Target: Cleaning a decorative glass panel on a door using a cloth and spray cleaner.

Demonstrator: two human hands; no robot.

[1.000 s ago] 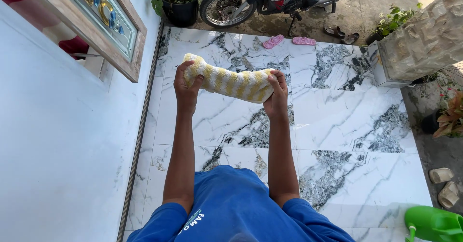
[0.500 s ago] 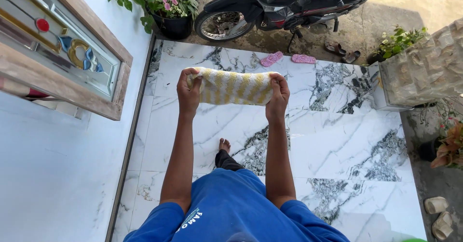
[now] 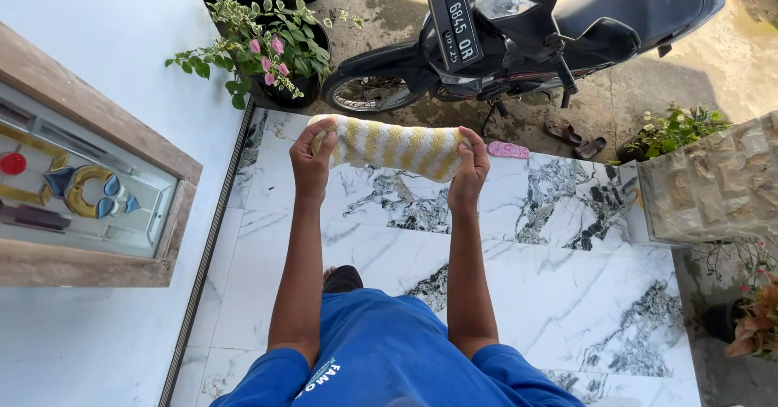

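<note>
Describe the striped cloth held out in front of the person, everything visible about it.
The cloth is a fluffy towel-like fabric, white with yellow slanted stripes, bunched into a thick roll. It is held level in the air above the marbled tile floor, the left hand gripping one end and the right hand the other.

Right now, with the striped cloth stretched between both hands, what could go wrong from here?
The yellow-and-white cloth is held only at its ends by the left hand and right hand, out over the floor; if one grip slips, it may drop onto the marble tiles. Those tiles look glossy, so a barefoot step could slip. The motorcycle and potted plant stand close ahead.
</note>
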